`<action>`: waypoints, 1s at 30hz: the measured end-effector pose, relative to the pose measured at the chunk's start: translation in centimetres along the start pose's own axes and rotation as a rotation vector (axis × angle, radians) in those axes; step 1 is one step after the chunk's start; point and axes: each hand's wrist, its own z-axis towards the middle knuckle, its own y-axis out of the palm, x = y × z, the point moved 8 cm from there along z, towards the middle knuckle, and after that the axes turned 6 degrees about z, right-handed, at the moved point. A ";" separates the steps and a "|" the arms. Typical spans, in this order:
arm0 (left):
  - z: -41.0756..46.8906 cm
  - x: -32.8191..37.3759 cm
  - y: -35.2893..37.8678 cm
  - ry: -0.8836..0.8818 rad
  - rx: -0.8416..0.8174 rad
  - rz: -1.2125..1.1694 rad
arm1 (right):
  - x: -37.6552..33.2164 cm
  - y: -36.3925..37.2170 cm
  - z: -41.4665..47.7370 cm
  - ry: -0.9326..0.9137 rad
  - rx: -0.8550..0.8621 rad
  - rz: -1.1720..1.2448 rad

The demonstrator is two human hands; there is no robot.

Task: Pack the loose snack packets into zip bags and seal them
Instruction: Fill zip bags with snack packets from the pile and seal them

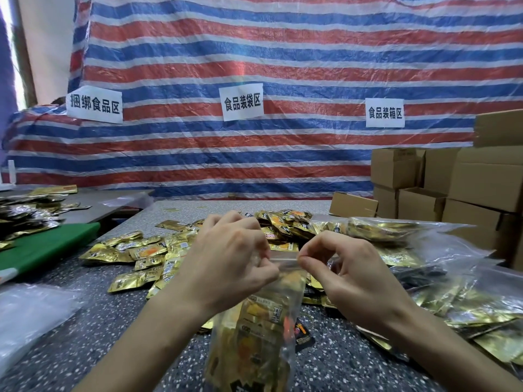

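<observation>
A green mat (53,244) lies at the left of the table (99,335), with loose packets (135,254) heaped beside it. The left hand (226,261) pinches the top edge of the zip bag (254,335), which hangs above the table with packets inside. The right hand (348,267) pinches the same edge. Filled bags (452,292) and boxes (481,188) sit on the right.

Three white paper signs on the striped tarpaulin (283,66):
- left sign (94,104), at its left edge: 捆绑食品区
- centre sign (242,102): 食品装袋区
- right sign (385,112): 食品装箱区

Print on the snack packets (147,251) below the tarpaulin: illegible.
</observation>
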 end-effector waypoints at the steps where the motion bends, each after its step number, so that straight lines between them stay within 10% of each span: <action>1: -0.1 -0.2 0.0 -0.002 -0.002 -0.015 | 0.1 0.0 0.0 0.010 -0.004 0.006; 30: -1.9 -5.3 -0.2 -0.066 -0.006 0.016 | 0.9 -1.2 -0.3 0.016 0.020 0.000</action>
